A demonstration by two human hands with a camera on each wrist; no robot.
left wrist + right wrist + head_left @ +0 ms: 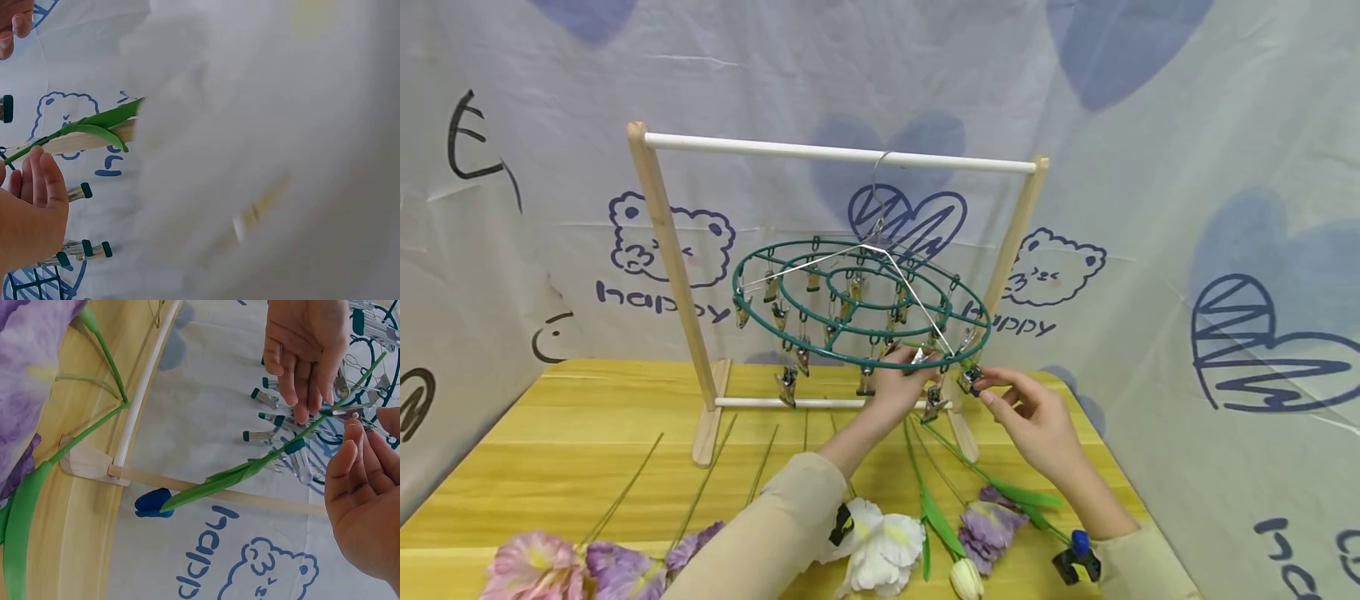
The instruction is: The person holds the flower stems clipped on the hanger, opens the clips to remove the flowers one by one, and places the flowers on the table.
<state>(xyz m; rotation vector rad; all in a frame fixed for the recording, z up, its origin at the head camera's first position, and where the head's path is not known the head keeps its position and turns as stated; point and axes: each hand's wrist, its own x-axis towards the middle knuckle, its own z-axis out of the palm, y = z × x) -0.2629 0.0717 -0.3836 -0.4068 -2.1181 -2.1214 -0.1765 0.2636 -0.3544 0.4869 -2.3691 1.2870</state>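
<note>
A round green drying rack (850, 337) with several metal clips hangs from a white bar. Under its right side, my left hand (898, 387) holds the stem of a blue tulip (153, 503), whose bloom hangs downward below green leaves (219, 484). My right hand (1037, 421) is close by on the right, pinching a metal clip (347, 412) where it meets the stem. In the left wrist view the left hand (34, 212) has its fingers beside the green stem (28, 149). A blurred white surface covers most of that view.
A wooden stand (662, 225) carries the rack above the yellow wood-grain table (587, 400). Along the front lie a white flower (887, 546), purple flowers (988, 525), a pink flower (535, 567) and a white tulip (966, 579). Printed cloth (760, 75) surrounds the table.
</note>
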